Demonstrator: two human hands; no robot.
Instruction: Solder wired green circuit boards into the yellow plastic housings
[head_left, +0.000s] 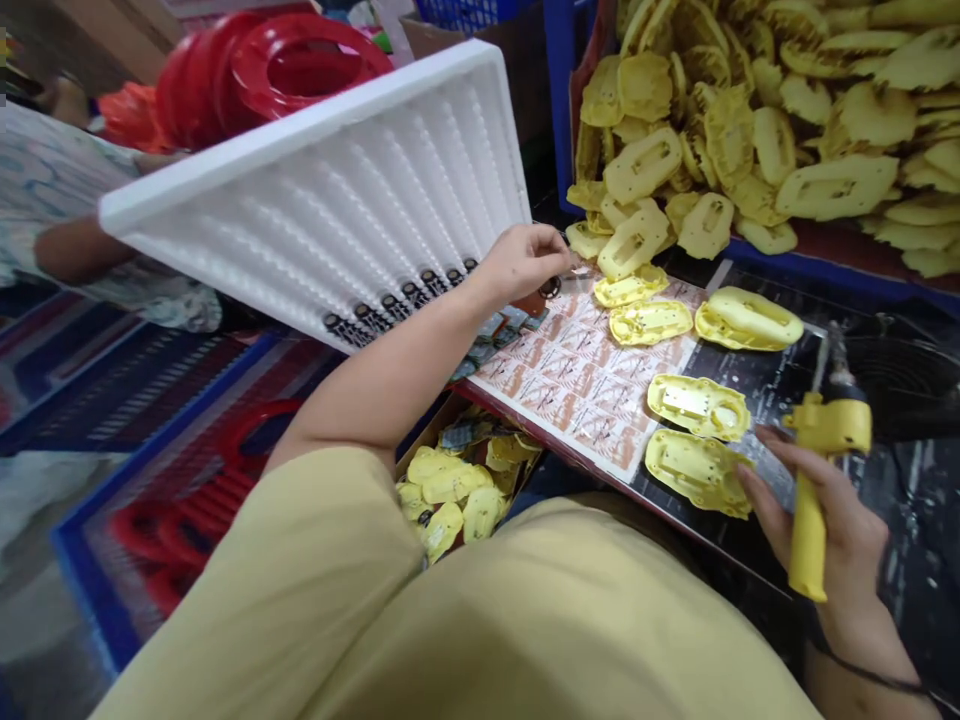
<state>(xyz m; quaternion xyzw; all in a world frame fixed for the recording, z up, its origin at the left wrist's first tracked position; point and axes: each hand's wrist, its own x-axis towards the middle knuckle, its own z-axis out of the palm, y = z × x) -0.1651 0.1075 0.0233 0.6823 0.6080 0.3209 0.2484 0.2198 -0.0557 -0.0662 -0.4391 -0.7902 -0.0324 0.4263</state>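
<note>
My left hand (529, 258) reaches over the far left part of the patterned sheet (570, 385), its fingers pinched together near a small dark ring-shaped part (550, 288); what they hold is too small to make out. At the right, my right hand (832, 510) has a yellow power screwdriver (810, 500) resting in it, while its fingers reach to the near yellow shell (697, 470). Just beyond lies another open yellow shell (699, 405). Farther back are a larger yellow shell (750, 320) and smaller ones (651, 322) on the sheet's edge.
A white foam tray (337, 170) with a row of dark parts (409, 295) stands tilted at the left. Yellow shells (720, 130) heap in a bin at the back right. A box of yellow pieces (454, 480) sits below the table edge. A person's arm (82, 250) is at far left.
</note>
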